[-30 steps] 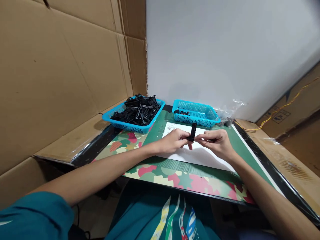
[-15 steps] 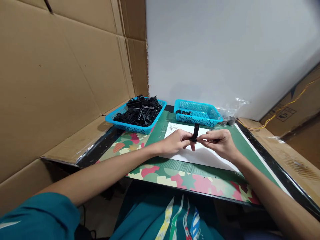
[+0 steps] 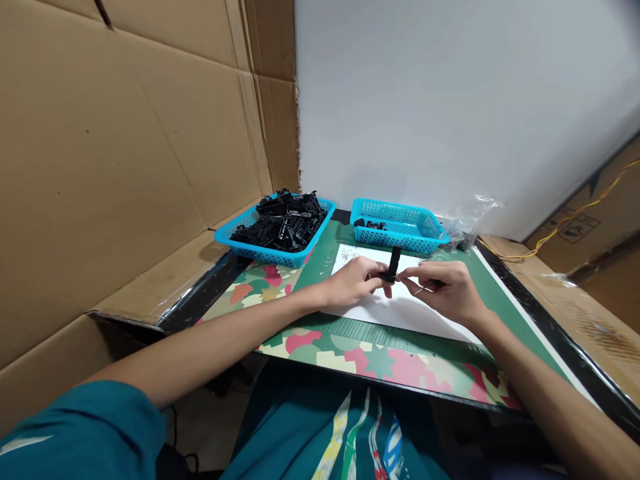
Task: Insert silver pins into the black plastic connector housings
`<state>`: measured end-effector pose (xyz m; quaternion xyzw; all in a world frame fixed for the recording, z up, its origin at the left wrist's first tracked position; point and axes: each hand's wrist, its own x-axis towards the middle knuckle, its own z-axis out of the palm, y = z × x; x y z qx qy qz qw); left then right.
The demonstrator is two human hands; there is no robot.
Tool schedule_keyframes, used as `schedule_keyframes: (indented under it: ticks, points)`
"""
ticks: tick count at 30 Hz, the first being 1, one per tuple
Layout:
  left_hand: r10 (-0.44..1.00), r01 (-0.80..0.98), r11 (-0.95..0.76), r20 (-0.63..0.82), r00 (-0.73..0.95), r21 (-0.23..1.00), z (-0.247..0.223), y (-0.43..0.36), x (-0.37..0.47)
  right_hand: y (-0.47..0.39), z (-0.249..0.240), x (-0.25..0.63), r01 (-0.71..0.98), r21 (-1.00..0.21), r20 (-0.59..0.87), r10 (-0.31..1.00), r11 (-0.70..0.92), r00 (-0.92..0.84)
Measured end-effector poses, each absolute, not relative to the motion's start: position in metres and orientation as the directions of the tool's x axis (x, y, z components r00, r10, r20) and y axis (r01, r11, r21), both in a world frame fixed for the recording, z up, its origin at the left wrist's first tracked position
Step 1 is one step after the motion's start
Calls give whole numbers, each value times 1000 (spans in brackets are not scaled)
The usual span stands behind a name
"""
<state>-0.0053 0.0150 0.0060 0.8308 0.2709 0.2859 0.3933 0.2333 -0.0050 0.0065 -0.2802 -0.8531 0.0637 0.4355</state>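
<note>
Black, seemingly plastic part (image 3: 395, 262) stands nearly upright right of the frame's centre, its lower end partly hidden by the left hand (image 3: 357, 281), whose fingers grip it. The right hand (image 3: 445, 287) has fingertips narrowly together beside it; whether they hold something, I cannot tell. Behind, the left blue basket (image 3: 273, 256) is heaped with black pieces (image 3: 287, 223); the right blue basket (image 3: 395, 240) contains few dark bits (image 3: 375, 226).

The left arm (image 3: 215, 343) stretches from the lower left to the frame's centre, its left grip (image 3: 353, 281) curled closed. Facing it from the right, the right grip (image 3: 447, 290) has fingertips (image 3: 404, 274) perhaps pinched.
</note>
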Motion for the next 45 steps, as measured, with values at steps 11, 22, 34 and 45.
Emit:
schedule_keyframes:
  ticks: [11, 22, 34, 45]
  points:
    - [674, 277, -601, 289, 680, 749, 6, 15, -5, -4, 2, 235, 416, -159, 763, 379, 895, -524]
    - [652, 304, -643, 294, 699, 702, 2, 15, -4, -10, 6, 238, 429, -175, 691, 421, 886, -587]
    - [573, 267, -687, 278, 771, 676, 1, 18, -8, -9, 9, 241, 461, -251, 610, 509, 851, -607]
    - [434, 206, -635, 124, 892, 745, 17, 13, -10, -14, 21, 246, 466, -411, 543, 621, 784, -565]
